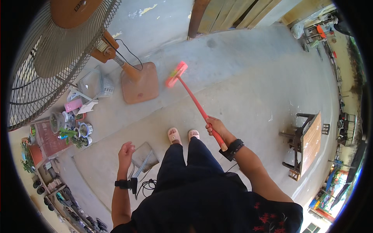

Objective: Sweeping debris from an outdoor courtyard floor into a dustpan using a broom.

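Observation:
In my right hand is the red handle of a broom, gripped close to its upper end. The broom's pink head, with a yellow-green patch, is slightly blurred over the concrete floor beside the fan base. My left hand hangs loosely curled and holds nothing. Below and just right of it in the picture, a grey dustpan with a pale handle lies on the floor near my feet. A black band is on each wrist.
A large brown pedestal fan stands at upper left, its cord hanging near the wall. Potted plants and a clear bin line the left side. A shoe rack is at lower left. A wooden table stands at right.

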Available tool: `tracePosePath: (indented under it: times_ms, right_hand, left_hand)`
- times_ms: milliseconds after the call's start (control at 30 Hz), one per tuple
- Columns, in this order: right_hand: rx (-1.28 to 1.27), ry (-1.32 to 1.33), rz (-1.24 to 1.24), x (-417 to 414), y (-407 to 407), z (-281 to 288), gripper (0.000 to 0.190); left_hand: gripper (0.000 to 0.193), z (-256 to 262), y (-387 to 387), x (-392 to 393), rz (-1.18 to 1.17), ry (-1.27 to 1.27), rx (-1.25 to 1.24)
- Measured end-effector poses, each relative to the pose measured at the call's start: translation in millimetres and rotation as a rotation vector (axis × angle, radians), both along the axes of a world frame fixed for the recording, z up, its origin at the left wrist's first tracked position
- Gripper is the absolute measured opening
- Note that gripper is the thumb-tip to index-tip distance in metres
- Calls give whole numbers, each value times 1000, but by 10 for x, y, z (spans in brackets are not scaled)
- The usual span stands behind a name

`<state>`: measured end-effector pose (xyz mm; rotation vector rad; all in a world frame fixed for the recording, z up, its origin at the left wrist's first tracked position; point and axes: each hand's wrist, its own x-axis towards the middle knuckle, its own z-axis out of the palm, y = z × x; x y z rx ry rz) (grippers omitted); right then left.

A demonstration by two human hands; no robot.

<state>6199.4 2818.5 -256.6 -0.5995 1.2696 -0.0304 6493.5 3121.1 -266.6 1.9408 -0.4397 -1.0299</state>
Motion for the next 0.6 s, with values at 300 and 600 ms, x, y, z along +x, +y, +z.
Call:
tracePosePath:
  times_ms: [300,600]
  right_hand:
    - [153,115,-255,-1402,-145,94,19]
    - [-104,370,554,-1538,308,784,44]
  left_hand:
    - [27,-275,1186,-903,289,-52,38]
    - [31,-577,2097,-1784,545,-270,459]
